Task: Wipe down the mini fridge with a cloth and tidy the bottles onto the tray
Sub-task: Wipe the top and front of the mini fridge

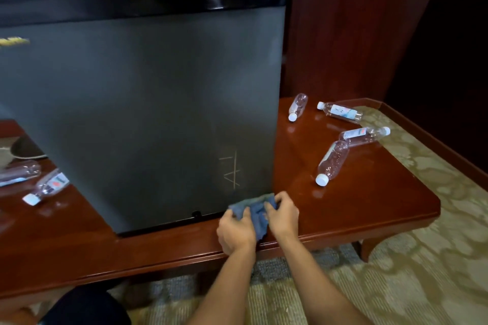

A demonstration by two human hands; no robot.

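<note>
Both hands, left [235, 229] and right [282, 215], grip the bunched cloth [254, 212] at the fridge's [148, 103] lower right corner, near the worktop's [369, 206] front edge. Judgement: fold the cloth flat, wipe top to bottom in overlapping passes, covering the scratched marks [231, 170]. Bottles [331, 162] lie scattered toward the worktop's right edge; no clear tray seen.

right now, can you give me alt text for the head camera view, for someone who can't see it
Both hands, left hand and right hand, grip a blue cloth at the lower corner of a dark mini fridge on a glossy wooden table. Clear plastic bottles lie on their sides on either side of the fridge.
</note>
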